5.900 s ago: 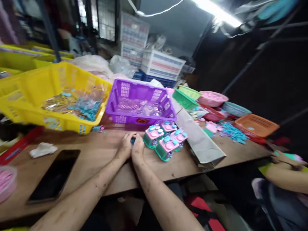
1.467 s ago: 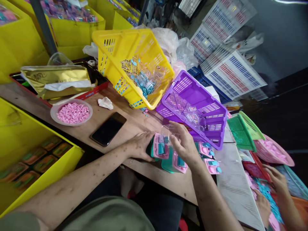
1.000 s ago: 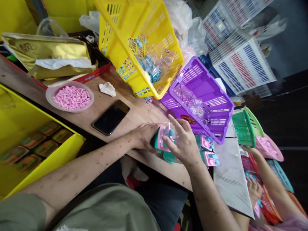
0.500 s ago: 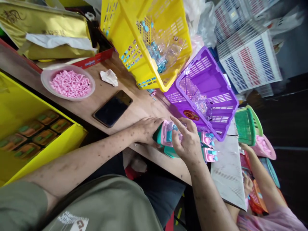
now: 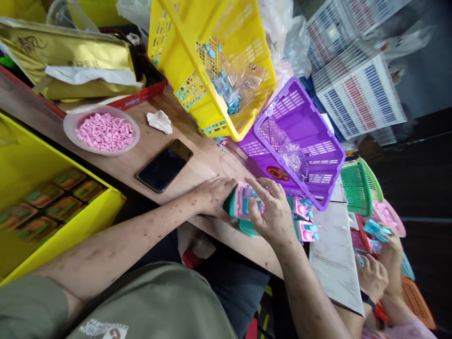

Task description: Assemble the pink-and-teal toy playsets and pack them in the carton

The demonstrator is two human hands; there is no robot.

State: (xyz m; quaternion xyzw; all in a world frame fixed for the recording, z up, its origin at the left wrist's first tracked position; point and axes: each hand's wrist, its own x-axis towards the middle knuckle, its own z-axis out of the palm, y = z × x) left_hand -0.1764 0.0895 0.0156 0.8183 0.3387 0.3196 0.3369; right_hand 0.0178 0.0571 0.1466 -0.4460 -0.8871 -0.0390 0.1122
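on the wooden worktop (image 5: 201, 165) stands the purple basket (image 5: 316, 125), and on its near side, between the two hands, is the toy box (image 5: 243, 203), which has a teal body and a pink top. the left hand (image 5: 216, 197) lies along the left side of the toy box and touches it; its fingertips are hidden, so i cannot tell whether it grips or only presses. the right hand (image 5: 273, 214) comes over the toy box from the opposite side, with forefinger and thumb spread apart above the pink top. its other fingers are bent, and what is under them i cannot see well.

a second toy box (image 5: 249, 229), also on the near side of the purple basket, is mostly covered by the right hand. two more toy boxes (image 5: 306, 231) with pink tops stand just below the front corner of the purple basket.

left of the purple basket, and close to it, is the yellow basket (image 5: 176, 42) with blue parts and clear plastic inside. farther left of the purple basket lie a black phone (image 5: 165, 165), a crumpled white tissue (image 5: 159, 121) and a bowl (image 5: 68, 129) of pink pieces (image 5: 106, 132). to the right of the purple basket, beyond a whitish board (image 5: 335, 259), a co-worker's hand (image 5: 391, 246) holds a light blue piece (image 5: 376, 230).
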